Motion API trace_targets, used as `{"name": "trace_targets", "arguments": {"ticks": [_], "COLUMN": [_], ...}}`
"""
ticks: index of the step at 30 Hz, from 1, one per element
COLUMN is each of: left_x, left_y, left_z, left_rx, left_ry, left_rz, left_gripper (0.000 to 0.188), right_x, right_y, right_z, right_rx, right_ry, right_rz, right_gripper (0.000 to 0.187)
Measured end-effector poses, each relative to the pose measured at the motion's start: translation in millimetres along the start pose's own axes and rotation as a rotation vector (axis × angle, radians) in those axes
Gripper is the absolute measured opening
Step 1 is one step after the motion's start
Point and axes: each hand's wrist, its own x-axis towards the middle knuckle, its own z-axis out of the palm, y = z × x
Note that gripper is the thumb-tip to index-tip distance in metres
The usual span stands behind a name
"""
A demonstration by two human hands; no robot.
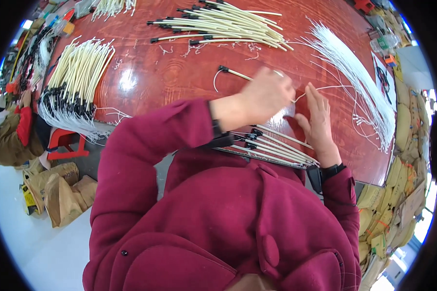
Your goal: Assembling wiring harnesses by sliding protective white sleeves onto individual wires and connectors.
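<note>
A thin cream tube (pixel 239 74) with a black end piece and a short white loop lies aslant on the red table, passing under my left hand (pixel 269 96). My left hand is closed over the tube, its fingertips bent toward the tube's right end; the exact grip is hidden. From that end a white cord (pixel 332 87) runs right, past the fingertips of my right hand (pixel 318 116). My right hand is open on the table, fingers stretched and thumb apart. Below my hands, several cream tubes with black ends (pixel 272 144) lie along the table's near edge.
A pile of cream tubes (pixel 228 26) lies at the back, a fringed bundle of tubes (pixel 77 77) at the left. White cords (pixel 357 77) spread along the right. A red stool (pixel 68 144) and paper bags (pixel 63 194) stand lower left; another person (pixel 14 126) is farther left. Stacked sacks (pixel 398 203) line the right.
</note>
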Motion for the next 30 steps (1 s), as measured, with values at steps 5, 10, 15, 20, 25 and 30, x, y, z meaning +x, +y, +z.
{"name": "trace_targets", "arguments": {"ticks": [5, 10, 15, 20, 25, 30], "left_x": [-50.6, -61.3, -54.5, -79.0, -165.0, -168.7], "left_y": [-50.3, -68.3, -48.0, -56.4, -91.8, -69.1], "left_z": [-23.5, -5.5, 4.1, -20.3, -79.9, -131.5], "left_rx": [0.049, -0.269, -0.3, -0.229, 0.117, 0.179], "left_ry": [0.093, -0.097, -0.038, -0.076, -0.325, -0.586], "left_rz": [-0.456, -0.596, -0.633, -0.475, -0.667, -0.745], "left_gripper": [0.027, 0.026, 0.024, 0.009, 0.007, 0.019], "right_x": [10.0, 30.6, 19.8, -6.2, -44.6, -65.8], "right_y": [26.8, 9.7, 19.1, 36.5, 67.6, 85.6], "right_z": [-6.2, 11.1, 9.7, -7.4, -29.8, -53.6], "right_rx": [-0.03, 0.017, 0.031, 0.041, 0.129, 0.278], "right_ry": [0.078, 0.074, 0.086, 0.061, -0.007, -0.13], "right_rz": [-0.007, -0.195, -0.14, -0.098, -0.042, 0.0], "right_gripper": [0.055, 0.023, 0.011, 0.009, 0.01, 0.015]}}
